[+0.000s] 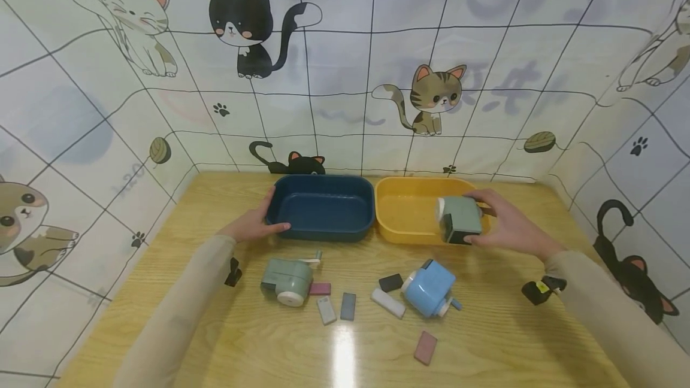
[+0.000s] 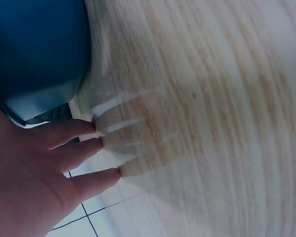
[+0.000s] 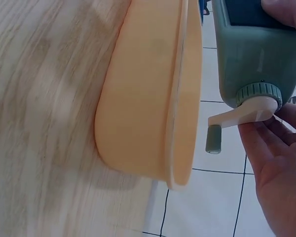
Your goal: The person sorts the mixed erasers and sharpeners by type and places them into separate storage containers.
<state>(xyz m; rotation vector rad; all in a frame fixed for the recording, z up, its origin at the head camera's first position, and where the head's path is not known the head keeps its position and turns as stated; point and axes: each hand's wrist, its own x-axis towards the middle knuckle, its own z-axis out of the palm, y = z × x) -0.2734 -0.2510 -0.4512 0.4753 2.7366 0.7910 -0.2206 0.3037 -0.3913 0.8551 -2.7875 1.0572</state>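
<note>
My right hand (image 1: 504, 223) grips a green hand-crank pencil sharpener (image 1: 462, 218) above the right part of the yellow bin (image 1: 401, 237). In the right wrist view its pale crank (image 3: 251, 111) sticks out beside my fingers. At the left end of the dark blue bin (image 1: 323, 236) is my left hand (image 1: 253, 223), with the thumb along the bin's front corner. Its fingers (image 2: 96, 180) are stretched out with their tips at the tabletop in the left wrist view. Another green pencil sharpener (image 1: 288, 280) and a blue pencil sharpener (image 1: 430, 288) rest on the table.
Between the sharpeners lie small eraser-like blocks: a dark pink block (image 1: 320, 289), a light grey block (image 1: 326, 310), a grey block (image 1: 348, 306), a black block (image 1: 390, 282) and a white block (image 1: 388, 303). A pink block (image 1: 426, 348) lies nearer. Cat-patterned sheeting (image 1: 339, 106) encloses the table.
</note>
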